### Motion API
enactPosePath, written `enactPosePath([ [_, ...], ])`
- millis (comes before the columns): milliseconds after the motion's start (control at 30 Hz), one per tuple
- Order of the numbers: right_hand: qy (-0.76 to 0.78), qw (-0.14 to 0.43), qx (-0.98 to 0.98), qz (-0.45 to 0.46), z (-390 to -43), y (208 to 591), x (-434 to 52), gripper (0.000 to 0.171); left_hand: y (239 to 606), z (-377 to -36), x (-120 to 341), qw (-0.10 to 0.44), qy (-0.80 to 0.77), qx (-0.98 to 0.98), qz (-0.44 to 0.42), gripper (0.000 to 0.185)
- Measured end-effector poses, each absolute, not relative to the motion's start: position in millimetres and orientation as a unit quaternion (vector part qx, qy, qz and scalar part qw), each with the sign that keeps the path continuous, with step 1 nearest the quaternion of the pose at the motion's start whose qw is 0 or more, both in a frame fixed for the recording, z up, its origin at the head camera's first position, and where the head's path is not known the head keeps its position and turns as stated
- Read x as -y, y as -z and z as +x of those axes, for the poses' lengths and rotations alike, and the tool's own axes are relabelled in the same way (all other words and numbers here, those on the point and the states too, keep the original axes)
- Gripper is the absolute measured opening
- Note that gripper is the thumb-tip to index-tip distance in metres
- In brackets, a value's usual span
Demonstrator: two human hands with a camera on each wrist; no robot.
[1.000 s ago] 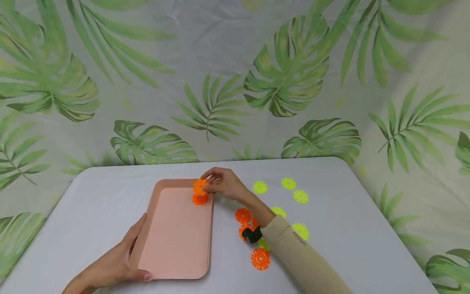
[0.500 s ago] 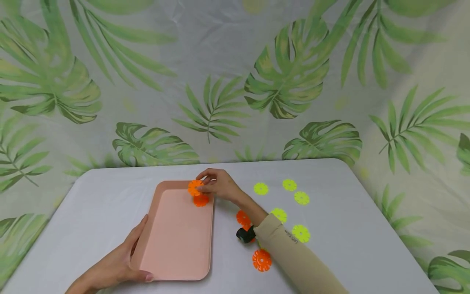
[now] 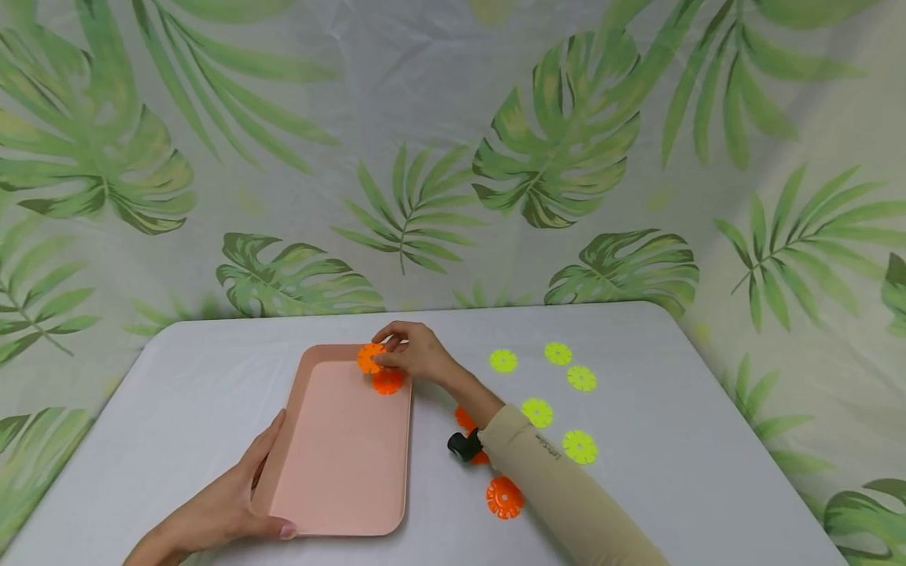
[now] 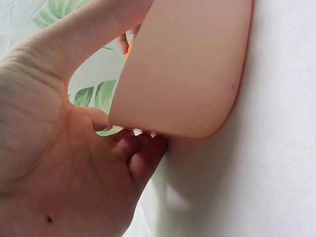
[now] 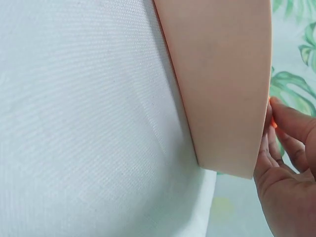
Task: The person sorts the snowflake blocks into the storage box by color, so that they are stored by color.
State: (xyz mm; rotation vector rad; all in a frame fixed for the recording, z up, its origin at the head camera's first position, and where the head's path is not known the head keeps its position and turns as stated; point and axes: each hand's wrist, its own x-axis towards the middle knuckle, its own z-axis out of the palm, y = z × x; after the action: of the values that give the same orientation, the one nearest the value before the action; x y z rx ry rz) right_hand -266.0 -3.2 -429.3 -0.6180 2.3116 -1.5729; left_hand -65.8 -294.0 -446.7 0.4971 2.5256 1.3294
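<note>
A pink rectangular tray (image 3: pixel 347 464) lies on the white table. My left hand (image 3: pixel 230 499) grips its left side near the front corner, thumb at the front rim; in the left wrist view, fingers (image 4: pixel 148 155) curl at the tray's lower edge. Over the tray's far right corner, my right hand (image 3: pixel 418 351) pinches an orange notched plastic disc (image 3: pixel 369 358) between thumb and fingers. A second orange disc (image 3: pixel 387 383) lies in that corner, partly covered by the hand. In the right wrist view the tray's wall (image 5: pixel 227 89) hides most of the held disc (image 5: pixel 273 118).
Several yellow-green notched discs (image 3: pixel 580 446) lie spread across the right of the table. Right of the tray are more orange discs (image 3: pixel 505 498), some partly hidden by the right sleeve (image 3: pixel 559 487) and a dark wrist device (image 3: pixel 463 446). A leaf-patterned cloth (image 3: pixel 418 212) hangs behind the table.
My right hand has shifted slightly left over the tray with the pinched orange disc, uncovering more of the disc lying in the corner. The left hand and tray stay nearly still.
</note>
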Motion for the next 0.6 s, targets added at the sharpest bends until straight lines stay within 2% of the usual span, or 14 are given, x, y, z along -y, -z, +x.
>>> enactPosePath([
  [400, 0.48, 0.139, -0.835, -0.23, -266.0, 429.1, 19.5, 0.022, 445.2, -66.2, 294.5, 0.148, -0.466, -0.861, 0.139, 0.133],
  [600, 0.466, 0.141, -0.842, -0.231, -263.1, 430.3, 27.8, 0.025, 445.7, -64.6, 292.9, 0.142, -0.457, -0.867, 0.138, 0.134],
])
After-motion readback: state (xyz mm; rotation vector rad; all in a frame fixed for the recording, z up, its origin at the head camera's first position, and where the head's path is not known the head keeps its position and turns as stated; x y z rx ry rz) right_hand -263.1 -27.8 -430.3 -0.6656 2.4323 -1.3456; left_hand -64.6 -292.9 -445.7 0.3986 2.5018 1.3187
